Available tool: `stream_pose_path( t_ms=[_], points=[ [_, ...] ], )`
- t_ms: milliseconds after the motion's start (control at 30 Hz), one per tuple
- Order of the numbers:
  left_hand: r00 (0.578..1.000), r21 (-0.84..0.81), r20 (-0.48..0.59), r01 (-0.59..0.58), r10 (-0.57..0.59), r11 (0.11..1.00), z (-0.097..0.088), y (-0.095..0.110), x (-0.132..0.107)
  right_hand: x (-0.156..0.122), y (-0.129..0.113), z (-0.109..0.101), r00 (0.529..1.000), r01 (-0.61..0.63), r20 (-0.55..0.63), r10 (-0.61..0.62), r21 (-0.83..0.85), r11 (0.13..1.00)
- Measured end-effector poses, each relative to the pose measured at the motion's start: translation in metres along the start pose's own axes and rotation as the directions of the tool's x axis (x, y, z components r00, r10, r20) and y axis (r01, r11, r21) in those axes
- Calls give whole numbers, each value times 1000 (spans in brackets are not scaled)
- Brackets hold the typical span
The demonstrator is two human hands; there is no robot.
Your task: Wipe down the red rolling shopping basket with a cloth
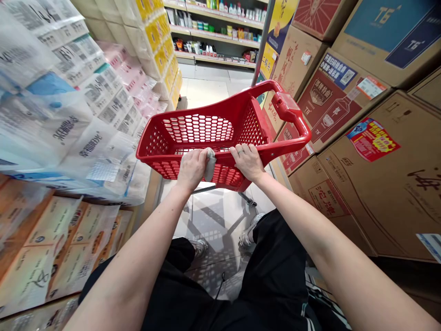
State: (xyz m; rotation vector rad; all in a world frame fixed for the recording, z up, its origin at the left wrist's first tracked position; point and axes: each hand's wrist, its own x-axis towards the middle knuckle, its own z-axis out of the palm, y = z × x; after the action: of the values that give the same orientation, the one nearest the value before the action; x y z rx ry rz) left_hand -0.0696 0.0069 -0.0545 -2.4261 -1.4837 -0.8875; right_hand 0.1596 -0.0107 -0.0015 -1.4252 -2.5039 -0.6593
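A red plastic shopping cart (200,110) stands crosswise in front of me, its basket end to the left and its handle to the right. My left hand (192,169) is closed at the near rim, with a crumpled light grey cloth (210,166) bunched at its fingers. Further along the same rim, toward the handle, my right hand (246,161) has its fingers bent over the edge and wears a ring. The basket's perforated walls show no goods inside, though its near bottom is partly hidden.
Stacked plastic-wrapped paper packs (79,124) line the left side, above orange-and-cream packages (65,243). Cardboard cartons (382,174) rise close on the right. Beyond the cart, a shelf unit (220,39) holds bottles and tubes across the tiled floor (206,85).
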Motion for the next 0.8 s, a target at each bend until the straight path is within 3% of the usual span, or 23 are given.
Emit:
stream_pose_path(
  t_ms=[167, 400, 500, 633, 800],
  points=[
    [1000, 41, 15, 5, -5, 999, -4, -5, -5, -1, 3, -1, 1000, 21, 12, -21, 1, 1000],
    [997, 32, 20, 76, -76, 997, -21, -45, -27, 0, 4, -2, 999, 20, 36, -21, 16, 1000],
    [993, 11, 1, 117, -117, 993, -23, -51, -32, 0, 4, -2, 999, 21, 38, -22, 20, 1000],
    [995, 40, -18, 101, -101, 994, -17, -31, -17, 0, 3, -2, 1000, -4, 6, 3, 7, 1000],
    [983, 71, 96, -162, 155, 984, -2, 33, 30, 0, -2, 0, 998, -43, -43, 44, 9, 999]
  ],
)
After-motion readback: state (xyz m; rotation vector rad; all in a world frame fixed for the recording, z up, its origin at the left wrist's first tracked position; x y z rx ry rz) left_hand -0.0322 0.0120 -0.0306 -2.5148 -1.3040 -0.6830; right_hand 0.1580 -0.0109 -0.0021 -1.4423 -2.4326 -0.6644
